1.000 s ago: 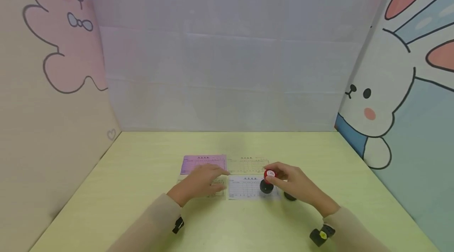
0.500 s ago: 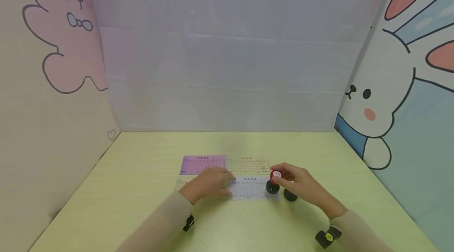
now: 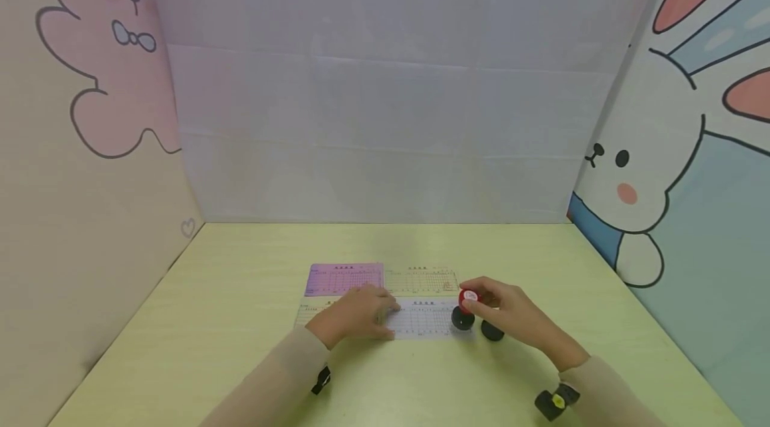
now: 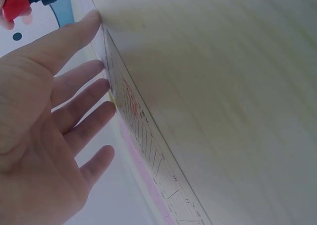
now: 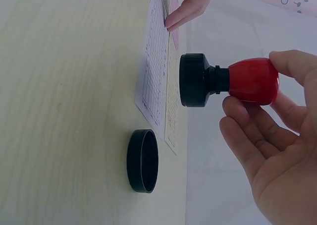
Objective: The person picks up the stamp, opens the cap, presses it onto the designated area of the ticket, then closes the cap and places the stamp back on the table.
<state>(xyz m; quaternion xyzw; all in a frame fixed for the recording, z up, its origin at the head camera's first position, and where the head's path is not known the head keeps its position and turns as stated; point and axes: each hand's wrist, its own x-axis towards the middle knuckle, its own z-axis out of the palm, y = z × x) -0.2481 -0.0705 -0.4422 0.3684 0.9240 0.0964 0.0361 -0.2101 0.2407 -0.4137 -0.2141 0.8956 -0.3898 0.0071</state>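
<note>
My right hand (image 3: 502,310) pinches the red handle of a self-inking stamp (image 5: 252,81) between thumb and fingers. Its black round base hangs a little above the right end of the white printed form (image 3: 424,319). On the table by that end lies the stamp's round black cap (image 5: 143,160), open side up. My left hand (image 3: 357,313) has its fingers extended, fingertips resting at the left edge of the white form. Under that hand is another printed form (image 4: 148,140), partly covered, with a red mark on it.
Behind these lie a purple form (image 3: 345,278) at the left and a pale yellow form (image 3: 421,281) with a red mark at its right end. A white wall sheet (image 3: 385,113) rises behind the table (image 3: 252,246), with cartoon-printed walls on both sides.
My left hand has moved right and come down on the white form's left edge. My right hand shifted slightly right with the stamp, then held nearly still.
</note>
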